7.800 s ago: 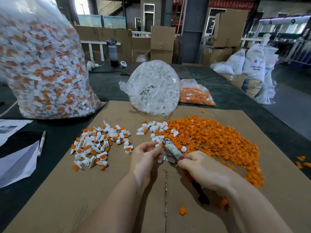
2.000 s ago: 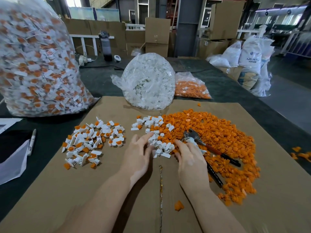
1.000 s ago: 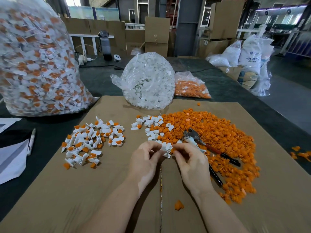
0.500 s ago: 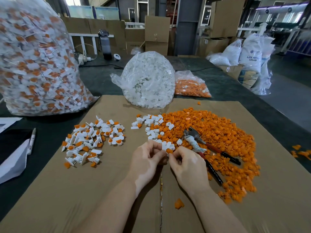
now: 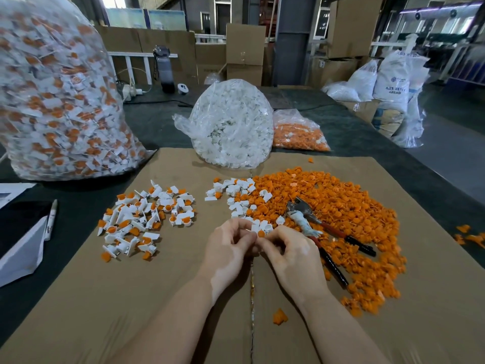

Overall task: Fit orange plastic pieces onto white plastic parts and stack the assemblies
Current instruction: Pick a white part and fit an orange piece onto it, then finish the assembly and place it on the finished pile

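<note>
Both hands meet over the cardboard sheet (image 5: 131, 298), at the near edge of the small scatter of loose white parts (image 5: 237, 190). The left hand (image 5: 227, 252) and the right hand (image 5: 291, 252) have their fingers curled inward, fingertips touching. Between them sits a white part (image 5: 256, 227) with an orange piece (image 5: 261, 233) just below it. The fingertips of both hands close on this pair, though which hand pinches which piece cannot be told, as the curled fingers hide the contact. The large heap of orange pieces (image 5: 341, 206) spreads to the right of the hands, its left edge mixing with the white parts. Pliers (image 5: 328, 232) with red and black handles lie on that heap, just beside the right hand. The finished assemblies (image 5: 147, 216) lie in a loose pile well to the left of the left hand. Behind the sheet stand a clear bag of white parts (image 5: 231, 127), a smaller bag of orange pieces (image 5: 299, 134) and, cut off at the left edge, a large bag of assemblies (image 5: 57, 106).
</note>
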Available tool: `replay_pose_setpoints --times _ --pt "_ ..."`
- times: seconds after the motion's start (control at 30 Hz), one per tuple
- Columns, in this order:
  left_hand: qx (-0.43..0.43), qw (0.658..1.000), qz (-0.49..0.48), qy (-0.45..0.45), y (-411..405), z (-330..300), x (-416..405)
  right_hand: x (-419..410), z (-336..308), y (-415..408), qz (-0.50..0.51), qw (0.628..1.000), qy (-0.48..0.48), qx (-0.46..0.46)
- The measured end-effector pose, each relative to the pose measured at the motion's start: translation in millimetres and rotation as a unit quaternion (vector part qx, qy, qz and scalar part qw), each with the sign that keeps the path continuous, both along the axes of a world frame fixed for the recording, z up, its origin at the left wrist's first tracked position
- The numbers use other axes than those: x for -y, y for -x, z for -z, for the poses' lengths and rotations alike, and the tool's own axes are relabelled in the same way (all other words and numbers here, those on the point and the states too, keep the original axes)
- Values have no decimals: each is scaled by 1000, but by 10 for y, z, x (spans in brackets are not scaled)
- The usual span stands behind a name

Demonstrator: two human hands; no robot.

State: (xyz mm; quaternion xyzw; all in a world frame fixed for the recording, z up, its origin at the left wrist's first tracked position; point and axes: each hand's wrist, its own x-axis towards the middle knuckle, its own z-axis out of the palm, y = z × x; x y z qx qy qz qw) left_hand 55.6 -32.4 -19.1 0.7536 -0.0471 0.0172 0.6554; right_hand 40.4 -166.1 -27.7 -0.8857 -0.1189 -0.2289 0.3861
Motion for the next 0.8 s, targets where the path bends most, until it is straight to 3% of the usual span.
replay_pose_setpoints --times 0.1,0.8 --pt "3 1000 8 14 -8 -2 -17 8 -18 6 7 999 -36 20" --pt "28 999 20 -18 -27 35 -20 11 -58 8 -18 999 15 40"
